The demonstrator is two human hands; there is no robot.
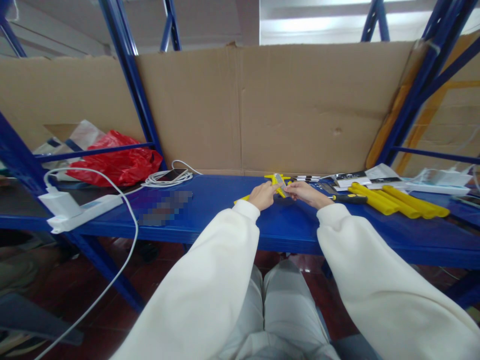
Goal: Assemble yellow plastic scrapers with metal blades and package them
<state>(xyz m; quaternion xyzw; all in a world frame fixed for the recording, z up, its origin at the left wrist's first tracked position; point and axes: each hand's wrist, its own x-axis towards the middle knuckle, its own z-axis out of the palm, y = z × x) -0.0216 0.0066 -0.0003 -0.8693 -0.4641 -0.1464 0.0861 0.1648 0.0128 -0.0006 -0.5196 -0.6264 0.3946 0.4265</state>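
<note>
Above the blue tabletop, both hands meet at a yellow cross-shaped part (268,176) with a small grey, shiny flat piece (279,180) against it. My left hand (263,195) has its fingers closed on the yellow part from the left. A yellow end (242,199) sticks out beside that hand; whether it belongs to the same part I cannot tell. My right hand (304,193) pinches the lower right side of the grey piece between thumb and fingers. Close to the right wrist lies a screwdriver (350,198) with a black and yellow handle.
Several yellow tubes (408,202) lie at the right, with white and black packets (352,180) behind them. A blue table (221,220) carries coiled white cable (168,177) and a white power strip (90,212) at the left. Cardboard (300,110) walls the back between blue posts.
</note>
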